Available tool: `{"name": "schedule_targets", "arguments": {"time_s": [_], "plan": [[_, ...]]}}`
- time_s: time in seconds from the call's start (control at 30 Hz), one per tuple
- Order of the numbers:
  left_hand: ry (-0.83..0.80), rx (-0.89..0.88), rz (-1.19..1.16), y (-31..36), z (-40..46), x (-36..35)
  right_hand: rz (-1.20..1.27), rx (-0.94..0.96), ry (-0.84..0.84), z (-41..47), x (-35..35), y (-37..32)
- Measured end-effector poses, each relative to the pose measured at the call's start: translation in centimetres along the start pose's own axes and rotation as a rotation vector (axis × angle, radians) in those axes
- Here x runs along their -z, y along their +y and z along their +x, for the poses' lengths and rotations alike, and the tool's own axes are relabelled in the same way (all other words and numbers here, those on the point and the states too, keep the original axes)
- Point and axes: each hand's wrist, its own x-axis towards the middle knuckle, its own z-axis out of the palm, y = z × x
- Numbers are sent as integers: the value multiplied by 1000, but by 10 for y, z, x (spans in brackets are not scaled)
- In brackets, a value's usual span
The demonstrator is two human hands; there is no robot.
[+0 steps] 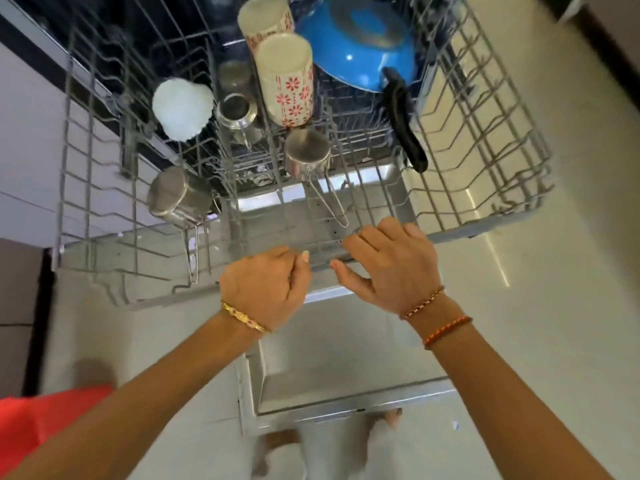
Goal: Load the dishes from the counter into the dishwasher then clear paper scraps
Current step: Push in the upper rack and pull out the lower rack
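The grey wire dishwasher rack point(485, 188) is pulled out below me. In it lie a blue pan point(356, 46) with a black handle point(403, 123), two floral cups point(287, 81), a white bowl point(181, 109), a steel jar point(237, 112) and two steel long-handled cups point(306, 154) point(176, 197). My left hand point(266, 285) is curled at the middle of the rack's front rail. My right hand point(394, 261) hooks its fingers over the same rail, thumb stretched out beneath. The picture is blurred by motion.
The open dishwasher door point(346, 362) lies flat under the rack, its edge just ahead of my feet point(384, 431). Pale cabinet fronts point(31, 133) run along the left. A small scrap point(455, 425) lies on the light floor at the right.
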Motion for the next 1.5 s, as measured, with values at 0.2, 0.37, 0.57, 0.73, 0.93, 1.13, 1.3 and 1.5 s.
{"name": "schedule_targets", "arguments": {"time_s": [0.2,0.37,0.57,0.73,0.93,1.13,1.3,1.5], "plan": [[198,59,80,0,-1,-14,-47,92,197,0,-17,0],[408,-19,119,-18,11,-24,-62,173,361,4,-42,1],[516,-76,158,-29,27,-39,-224,353,354,15,-60,20],[558,-40,187,-36,49,-45,-294,406,335,30,-78,34],[563,-7,286,-51,88,-54,-331,414,303,67,-98,54],[549,-17,325,-72,132,-64,-354,420,277,104,-123,77],[558,-19,344,-92,177,-71,-348,375,233,134,-151,95],[462,68,350,-115,242,-73,-309,312,168,193,-190,121]]}}
